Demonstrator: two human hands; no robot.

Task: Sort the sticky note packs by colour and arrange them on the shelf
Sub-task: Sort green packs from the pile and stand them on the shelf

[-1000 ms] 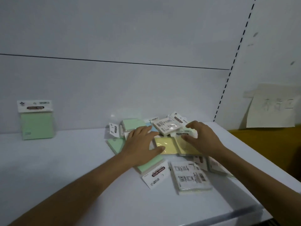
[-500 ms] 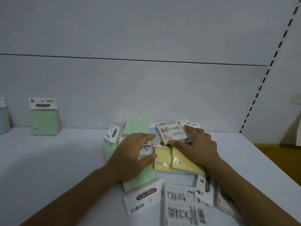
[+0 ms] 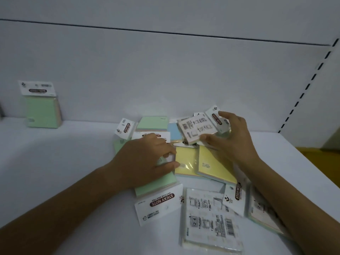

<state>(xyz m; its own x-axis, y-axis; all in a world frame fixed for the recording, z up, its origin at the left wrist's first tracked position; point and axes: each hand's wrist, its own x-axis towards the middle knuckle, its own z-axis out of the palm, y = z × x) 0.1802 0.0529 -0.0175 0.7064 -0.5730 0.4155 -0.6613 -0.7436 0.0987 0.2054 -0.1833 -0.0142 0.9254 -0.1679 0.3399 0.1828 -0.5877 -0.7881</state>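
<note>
A loose pile of sticky note packs lies on the white shelf [image 3: 55,181]. My right hand [image 3: 233,138] grips a back-side-up pack [image 3: 197,127] and tilts it up above the pile. My left hand [image 3: 145,159] rests flat on a green pack [image 3: 156,184] whose white header card points toward me. Two yellow packs [image 3: 207,162] lie between my hands. A green pack [image 3: 152,123] and a blue pack [image 3: 173,131] sit at the back of the pile. One green pack [image 3: 41,105] stands upright against the back wall at far left.
A back-side-up pack with a barcode [image 3: 209,218] lies nearest me, and another pack [image 3: 261,214] lies partly under my right forearm. The shelf's right edge [image 3: 312,162] drops off beside a yellow surface. A slotted upright [image 3: 309,83] runs up the right wall.
My right hand has lifted the back-side-up pack off the pile and tilted it. My left hand stays on the green pack. The view has moved closer and shifted left.
</note>
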